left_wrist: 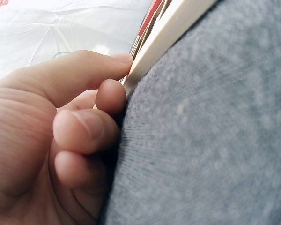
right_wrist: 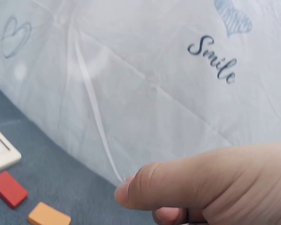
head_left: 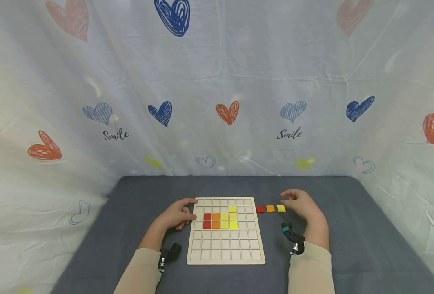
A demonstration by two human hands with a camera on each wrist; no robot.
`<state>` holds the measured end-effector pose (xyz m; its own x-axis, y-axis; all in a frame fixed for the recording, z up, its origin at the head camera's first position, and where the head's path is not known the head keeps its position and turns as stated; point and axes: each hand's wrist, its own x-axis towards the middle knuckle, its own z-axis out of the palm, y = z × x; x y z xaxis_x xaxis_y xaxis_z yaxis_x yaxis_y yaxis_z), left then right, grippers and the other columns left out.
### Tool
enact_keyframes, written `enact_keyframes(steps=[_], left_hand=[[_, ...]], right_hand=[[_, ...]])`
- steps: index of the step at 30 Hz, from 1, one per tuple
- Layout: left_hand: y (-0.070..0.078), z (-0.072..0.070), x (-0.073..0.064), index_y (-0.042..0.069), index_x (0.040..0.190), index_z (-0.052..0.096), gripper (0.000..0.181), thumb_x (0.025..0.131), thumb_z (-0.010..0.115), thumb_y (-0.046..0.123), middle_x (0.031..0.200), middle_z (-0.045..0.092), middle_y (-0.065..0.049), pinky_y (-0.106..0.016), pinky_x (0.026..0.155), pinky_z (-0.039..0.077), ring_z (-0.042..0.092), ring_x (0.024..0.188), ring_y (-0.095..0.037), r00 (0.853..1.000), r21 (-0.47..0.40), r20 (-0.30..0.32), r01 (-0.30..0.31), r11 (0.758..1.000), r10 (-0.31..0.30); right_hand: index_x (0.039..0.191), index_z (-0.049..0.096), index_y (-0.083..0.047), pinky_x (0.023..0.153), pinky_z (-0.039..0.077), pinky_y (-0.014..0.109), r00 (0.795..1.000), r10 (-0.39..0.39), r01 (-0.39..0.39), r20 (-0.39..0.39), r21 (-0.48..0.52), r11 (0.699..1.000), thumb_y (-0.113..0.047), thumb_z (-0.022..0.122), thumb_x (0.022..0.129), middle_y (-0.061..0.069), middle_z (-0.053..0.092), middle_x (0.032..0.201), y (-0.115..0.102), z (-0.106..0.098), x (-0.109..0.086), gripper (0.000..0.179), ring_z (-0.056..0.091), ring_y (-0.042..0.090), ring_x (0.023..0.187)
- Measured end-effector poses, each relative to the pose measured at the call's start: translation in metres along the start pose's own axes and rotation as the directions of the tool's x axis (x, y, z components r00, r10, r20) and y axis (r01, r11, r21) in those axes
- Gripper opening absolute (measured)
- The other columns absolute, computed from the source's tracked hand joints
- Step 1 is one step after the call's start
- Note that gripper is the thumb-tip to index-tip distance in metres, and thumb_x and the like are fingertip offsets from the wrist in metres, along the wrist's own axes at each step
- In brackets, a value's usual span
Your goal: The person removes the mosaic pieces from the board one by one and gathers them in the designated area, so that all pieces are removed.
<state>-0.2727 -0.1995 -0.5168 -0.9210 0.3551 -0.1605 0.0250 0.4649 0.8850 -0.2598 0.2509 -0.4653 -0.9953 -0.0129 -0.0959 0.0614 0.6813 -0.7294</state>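
Note:
A wooden grid board (head_left: 215, 244) lies flat on the dark grey table. At its left edge is my left hand (head_left: 178, 213), the extended index finger by the top corner and the thumb lower down, touching the rim. The left wrist view shows its other fingers curled beside the board's side. My right hand (head_left: 305, 204) hovers by a loose yellow tile (head_left: 281, 208), thumb and index finger apart; nothing shows between them. A red tile (head_left: 260, 209) and an orange tile (head_left: 270, 208) lie in a row with it, right of the board.
On the grid sit red tiles (head_left: 207, 221), orange tiles (head_left: 215, 221) and several yellow tiles (head_left: 233, 217). A pale curtain (head_left: 194, 73) with printed hearts hangs behind and beside the table (head_left: 150, 188). Both wrists wear black camera mounts.

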Motion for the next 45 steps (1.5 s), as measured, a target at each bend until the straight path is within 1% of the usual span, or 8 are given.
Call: enact_keyframes(steps=[5, 17, 27, 36, 39, 42, 43, 45], left_hand=[[0.0, 0.0, 0.0, 0.01, 0.151, 0.05, 0.064, 0.094, 0.077, 0.016, 0.063, 0.061, -0.007, -0.028, 0.039, 0.04, 0.045, 0.037, -0.014, 1.0, 0.0, -0.007, 0.001, 1.0, -0.001], [0.002, 0.0, -0.002, 0.009, 0.151, 0.049, 0.064, 0.094, 0.077, 0.015, 0.063, 0.06, -0.007, -0.028, 0.039, 0.04, 0.045, 0.037, -0.014, 1.0, -0.004, 0.002, -0.013, 1.0, 0.013], [0.002, -0.001, -0.002, 0.009, 0.152, 0.048, 0.064, 0.094, 0.076, 0.015, 0.063, 0.06, -0.007, -0.029, 0.04, 0.041, 0.045, 0.037, -0.014, 1.0, -0.017, 0.015, -0.021, 1.0, 0.021], [0.002, 0.001, -0.002, 0.009, 0.151, 0.049, 0.064, 0.094, 0.076, 0.014, 0.063, 0.06, -0.006, -0.028, 0.039, 0.04, 0.045, 0.037, -0.014, 1.0, -0.014, 0.002, -0.005, 1.0, 0.005], [0.002, 0.0, -0.002, 0.009, 0.151, 0.048, 0.064, 0.094, 0.076, 0.014, 0.063, 0.06, -0.006, -0.028, 0.039, 0.04, 0.045, 0.037, -0.014, 1.0, -0.015, 0.008, -0.009, 1.0, 0.009], [0.002, 0.0, -0.002, 0.009, 0.151, 0.048, 0.064, 0.094, 0.076, 0.015, 0.063, 0.06, -0.006, -0.028, 0.039, 0.04, 0.045, 0.037, -0.014, 1.0, -0.015, 0.01, -0.013, 1.0, 0.013], [0.002, 0.0, -0.002, 0.009, 0.151, 0.048, 0.064, 0.094, 0.076, 0.015, 0.063, 0.06, -0.007, -0.028, 0.039, 0.04, 0.046, 0.037, -0.014, 1.0, -0.013, 0.011, -0.014, 1.0, 0.014], [0.002, 0.0, -0.002, 0.009, 0.151, 0.048, 0.064, 0.094, 0.076, 0.016, 0.063, 0.06, -0.007, -0.028, 0.039, 0.04, 0.046, 0.037, -0.014, 1.0, -0.013, 0.013, -0.017, 1.0, 0.017]], right_hand=[[0.127, 0.067, 0.001, 0.07, 0.04, 0.04, 0.998, -0.066, 0.066, -0.013, 0.007, 0.998, -0.016, 0.069, 0.097, 0.009, 0.05, 0.09, -0.022, 0.001, -0.001, 0.035, 0.048, 0.025, 0.083], [0.125, 0.07, -0.005, 0.067, 0.04, 0.038, 0.972, -0.232, 0.229, 0.022, 0.086, 0.97, -0.017, 0.072, 0.097, 0.006, 0.049, 0.09, -0.064, 0.019, -0.001, 0.03, 0.045, 0.022, 0.075], [0.12, 0.073, -0.005, 0.06, 0.038, 0.034, 0.961, -0.254, 0.242, 0.11, 0.114, 0.964, -0.013, 0.073, 0.095, 0.005, 0.051, 0.09, -0.078, 0.052, 0.008, 0.026, 0.04, 0.018, 0.067], [0.116, 0.077, -0.008, 0.058, 0.035, 0.033, 0.946, -0.262, 0.26, 0.188, 0.035, 0.965, -0.013, 0.073, 0.095, 0.003, 0.049, 0.079, -0.079, 0.083, 0.016, 0.022, 0.038, 0.016, 0.061], [0.118, 0.077, -0.008, 0.063, 0.045, 0.033, 0.943, -0.244, 0.25, 0.227, 0.005, 0.968, -0.012, 0.073, 0.095, 0.0, 0.061, 0.085, -0.076, 0.092, 0.019, 0.023, 0.051, 0.015, 0.067], [0.116, 0.078, -0.007, 0.08, 0.055, 0.039, 0.941, -0.244, 0.261, 0.236, -0.043, 0.964, -0.011, 0.074, 0.095, 0.004, 0.073, 0.104, -0.074, 0.099, 0.02, 0.022, 0.068, 0.023, 0.093], [0.115, 0.079, -0.007, 0.086, 0.055, 0.041, 0.94, -0.25, 0.269, 0.231, -0.056, 0.961, -0.011, 0.074, 0.095, 0.005, 0.073, 0.112, -0.073, 0.101, 0.02, 0.021, 0.068, 0.026, 0.103], [0.113, 0.08, -0.007, 0.091, 0.055, 0.044, 0.938, -0.268, 0.29, 0.22, -0.075, 0.954, -0.01, 0.074, 0.094, 0.006, 0.073, 0.115, -0.074, 0.103, 0.019, 0.02, 0.067, 0.029, 0.11]])
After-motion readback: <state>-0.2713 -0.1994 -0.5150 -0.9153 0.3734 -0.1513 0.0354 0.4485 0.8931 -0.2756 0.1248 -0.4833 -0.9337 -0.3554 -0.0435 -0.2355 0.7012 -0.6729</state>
